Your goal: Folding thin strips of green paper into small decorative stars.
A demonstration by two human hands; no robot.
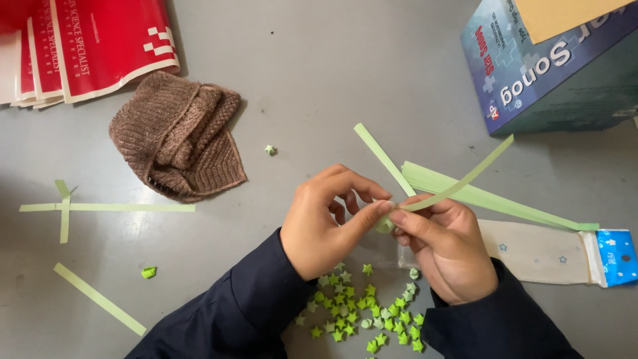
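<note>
My left hand [325, 223] and my right hand [445, 249] meet at the fingertips over a grey table. Both pinch a pale green paper strip [458, 183] folded into a small knot between them, with its two ends sticking up to the left and right. Below my hands lies a heap of several small folded green paper stars [362, 312]. A bundle of green paper strips [492, 199] lies just behind my right hand, reaching out of a clear sleeve with a blue end [615, 256].
A brown knitted hat [179, 136] lies at the upper left beside red booklets [86, 46]. Loose green strips [106, 207] [100, 299] and a crumpled green bit [149, 272] lie at the left. One star [270, 150] sits alone. A blue cardboard box [551, 66] stands at the upper right.
</note>
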